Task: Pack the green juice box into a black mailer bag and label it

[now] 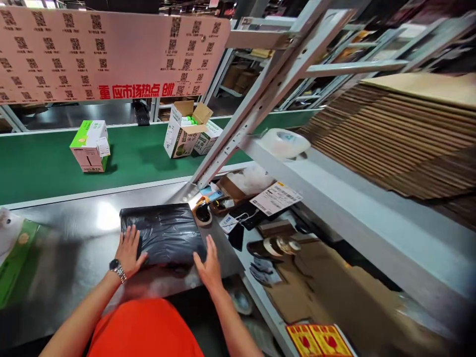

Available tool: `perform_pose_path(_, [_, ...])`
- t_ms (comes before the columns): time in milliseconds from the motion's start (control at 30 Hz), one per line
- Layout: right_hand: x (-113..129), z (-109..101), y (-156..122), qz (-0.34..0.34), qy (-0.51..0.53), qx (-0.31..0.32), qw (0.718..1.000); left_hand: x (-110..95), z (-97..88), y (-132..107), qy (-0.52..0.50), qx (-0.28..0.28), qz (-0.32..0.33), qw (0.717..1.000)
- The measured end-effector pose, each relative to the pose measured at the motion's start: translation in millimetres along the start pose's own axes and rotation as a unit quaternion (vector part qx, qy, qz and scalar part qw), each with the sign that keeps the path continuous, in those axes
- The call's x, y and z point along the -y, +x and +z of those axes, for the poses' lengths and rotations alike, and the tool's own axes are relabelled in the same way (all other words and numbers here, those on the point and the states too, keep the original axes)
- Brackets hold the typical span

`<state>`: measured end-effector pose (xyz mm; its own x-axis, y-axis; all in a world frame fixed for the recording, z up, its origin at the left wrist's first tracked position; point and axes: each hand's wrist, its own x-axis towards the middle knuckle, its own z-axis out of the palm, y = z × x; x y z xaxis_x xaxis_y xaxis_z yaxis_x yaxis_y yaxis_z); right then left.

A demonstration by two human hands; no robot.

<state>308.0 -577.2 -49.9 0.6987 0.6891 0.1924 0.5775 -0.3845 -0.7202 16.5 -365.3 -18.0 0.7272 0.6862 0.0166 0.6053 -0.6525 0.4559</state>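
A black plastic-wrapped parcel [167,233] lies flat on the metal worktable [85,243] in front of me. My left hand [128,252], with a watch on its wrist, rests against the parcel's near left edge, fingers stretched out. At the near right corner, my right hand [208,263] touches the parcel with its thumb and fingers apart. Neither hand is wrapped round it; the parcel's underside is hidden. Just right of the parcel sits a roll of tape [203,213].
Beyond the table runs a green conveyor belt [137,153] carrying a green-and-white carton [90,146] and an opened carton [182,136]. A metal post [256,94] rises at the right. Flat cardboard [394,134] is stacked on the upper shelf [334,183]. A green-and-white package [17,258] lies at left.
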Motion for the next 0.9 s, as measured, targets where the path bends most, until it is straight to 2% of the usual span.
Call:
perform_pose_path(67, [43, 10, 24, -0.048, -0.038, 0.016, 0.998, -2, 7.6, 5, 0.028, 0.052, 0.012, 0.998])
perform_pose_path(167, [102, 37, 61, -0.1, -0.093, 0.049, 0.989, 1, 13.5, 7, 0.04, 0.075, 0.02, 0.996])
perform_pose_path(233, [130, 61, 79, -0.123, -0.127, 0.07, 0.982, 3, 13.7, 7, 0.039, 0.081, 0.028, 0.996])
perform_pose_path(300, [145, 85, 91, -0.137, -0.161, 0.116, 0.97, 3, 11.8, 7, 0.04, 0.087, 0.027, 0.995])
perform_pose_path(433, [149, 119, 97, -0.157, -0.226, 0.263, 0.925, -3, 6.8, 8, 0.035, 0.109, 0.009, 0.993])
perform_pose_path(500, [146, 126, 102, -0.158, -0.238, 0.286, 0.915, -5, 6.7, 7, 0.015, 0.12, 0.013, 0.993])
perform_pose_path(567, [145, 133, 110, -0.158, -0.223, 0.248, 0.93, -4, 9.7, 5, -0.018, 0.118, 0.025, 0.992])
perform_pose_path(667, [147, 147, 121, -0.182, -0.167, 0.153, 0.957, 6, 15.3, 3, -0.077, 0.109, 0.033, 0.991])
perform_pose_path(733, [145, 159, 122, -0.198, -0.148, 0.152, 0.957, 21, 11.3, 7, -0.125, 0.094, 0.016, 0.988])
perform_pose_path(800, [137, 168, 119, -0.193, -0.153, 0.19, 0.95, 45, -5.9, 20, -0.17, 0.055, -0.027, 0.984])
perform_pose_path(900, [117, 175, 118, -0.165, -0.145, 0.226, 0.949, 97, -59.1, 58, -0.238, -0.058, -0.158, 0.956])
